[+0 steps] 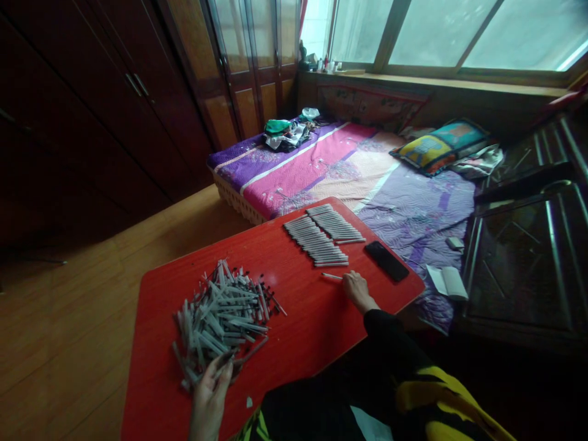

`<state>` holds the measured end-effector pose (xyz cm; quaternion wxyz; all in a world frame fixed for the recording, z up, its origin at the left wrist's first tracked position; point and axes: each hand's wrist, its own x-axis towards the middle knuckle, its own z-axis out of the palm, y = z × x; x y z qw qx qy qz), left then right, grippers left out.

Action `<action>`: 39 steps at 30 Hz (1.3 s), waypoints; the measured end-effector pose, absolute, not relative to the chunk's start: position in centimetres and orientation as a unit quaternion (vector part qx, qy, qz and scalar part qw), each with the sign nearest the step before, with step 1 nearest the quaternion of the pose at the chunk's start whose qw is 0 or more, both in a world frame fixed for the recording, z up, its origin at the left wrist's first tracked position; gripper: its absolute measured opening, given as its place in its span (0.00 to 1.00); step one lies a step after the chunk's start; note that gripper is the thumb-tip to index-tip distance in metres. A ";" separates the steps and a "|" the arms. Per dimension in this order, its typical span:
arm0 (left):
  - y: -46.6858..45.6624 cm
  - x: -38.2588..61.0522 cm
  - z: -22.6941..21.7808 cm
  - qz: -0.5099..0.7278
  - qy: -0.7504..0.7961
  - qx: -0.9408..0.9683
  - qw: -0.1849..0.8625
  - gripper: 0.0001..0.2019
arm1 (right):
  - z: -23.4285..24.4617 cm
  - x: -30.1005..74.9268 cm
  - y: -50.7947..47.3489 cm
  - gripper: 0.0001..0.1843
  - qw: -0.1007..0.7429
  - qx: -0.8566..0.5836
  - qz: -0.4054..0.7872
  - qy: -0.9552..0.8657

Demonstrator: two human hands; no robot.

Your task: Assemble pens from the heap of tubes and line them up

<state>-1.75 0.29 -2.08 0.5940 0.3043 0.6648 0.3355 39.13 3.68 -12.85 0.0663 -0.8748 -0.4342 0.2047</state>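
Note:
My right hand is closed on the end of a white pen, low over the red table. Just beyond it, slim white pens with dark ends lie side by side in two rows, a nearer row and a farther row. At the near edge of a loose heap of pen parts, my left hand is closed, thumb against fingers, around a dark, slim pen part. Pale translucent tubes and small black pieces make up the heap. Its exact kind is blurred.
A black phone lies at the table's right end. Behind stands a bed with folded clothes and a cushion. An open notebook rests on the bed's near side. Dark wardrobes line the left.

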 end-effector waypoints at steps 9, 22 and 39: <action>0.2 -1.4 -2.6 0.346 0.657 0.283 0.606 0.25 | -13.7 41.7 8.2 0.18 -0.101 -0.808 0.116 -0.569; 0.9 -1.9 -5.2 0.332 0.645 0.389 0.568 0.18 | -14.1 40.0 9.4 0.17 -0.095 -0.787 0.081 -0.604; 0.9 -5.4 -11.8 0.073 0.587 0.743 0.313 0.10 | -16.3 22.8 5.4 0.18 0.058 -0.806 0.076 -0.584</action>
